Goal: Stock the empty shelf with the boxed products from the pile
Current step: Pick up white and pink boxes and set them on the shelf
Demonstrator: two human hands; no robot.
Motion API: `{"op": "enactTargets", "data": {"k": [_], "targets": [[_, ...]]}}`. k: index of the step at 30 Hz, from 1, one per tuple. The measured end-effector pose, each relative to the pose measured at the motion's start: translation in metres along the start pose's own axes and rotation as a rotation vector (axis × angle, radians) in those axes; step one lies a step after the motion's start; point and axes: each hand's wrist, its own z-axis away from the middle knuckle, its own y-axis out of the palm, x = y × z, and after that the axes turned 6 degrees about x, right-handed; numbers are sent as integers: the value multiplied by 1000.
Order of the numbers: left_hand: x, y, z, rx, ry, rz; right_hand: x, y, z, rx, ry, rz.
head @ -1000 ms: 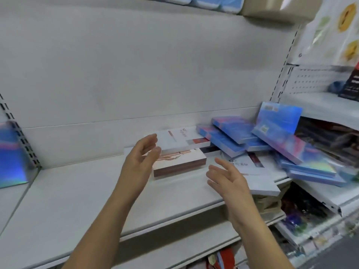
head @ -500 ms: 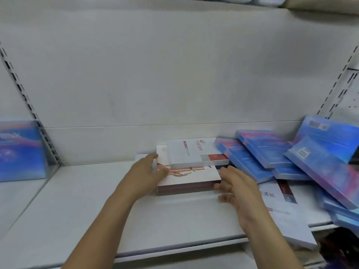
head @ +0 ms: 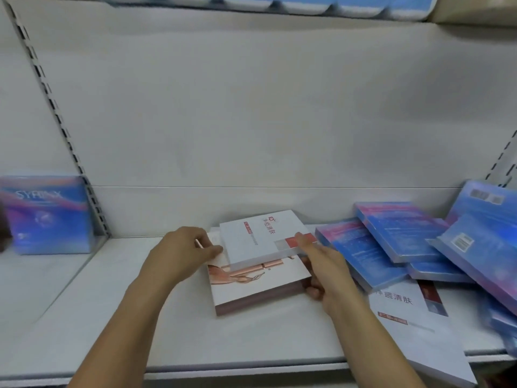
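- My left hand (head: 181, 253) pinches the white box (head: 260, 239) at frame centre; my right hand (head: 327, 270) presses it with straight fingers.
- White shelf (head: 112, 317) beneath; blue boxes (head: 391, 233) piled at right.

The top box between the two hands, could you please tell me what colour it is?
The top box is white with red markings, shown best in the head view.

The white shelf (head: 251, 345) carries a flat white box with rose-gold artwork (head: 251, 289) at its middle. Just right of that box lies a white box with a red label (head: 414, 326), its near corner overhanging the shelf's front edge. Farther right of the rose-gold box, blue boxes (head: 363, 247) lie in an overlapping heap, some resting on the red-labelled one.
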Motion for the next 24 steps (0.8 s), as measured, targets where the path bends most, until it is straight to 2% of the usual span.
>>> {"op": "enactTargets", "data": {"k": [3, 7, 9, 13, 14, 18, 22, 24], "targets": [[2, -10, -15, 60, 73, -113, 1, 11, -4, 5, -71, 27], [-5, -13, -27, 324, 143, -180, 5, 6, -13, -123, -232, 55], [-5, -11, -32, 311, 200, -66, 11, 2, -15, -138, -282, 7], [-20, -17, -33, 226, 297, 494, 23, 0, -14, -47, -316, -36], [-25, -18, -33, 237, 329, 543, 25, 2, -12, -18, -325, -33], [-33, -19, -30, 424, 376, 497, 24, 14, -6, 52, -343, -7], [-18, -20, -32, 326, 376, 636, 22, 14, -1, 59, -360, 119], [-4, -23, -36, 245, 343, 715, 21, 3, -2, -42, -347, 397]]}}
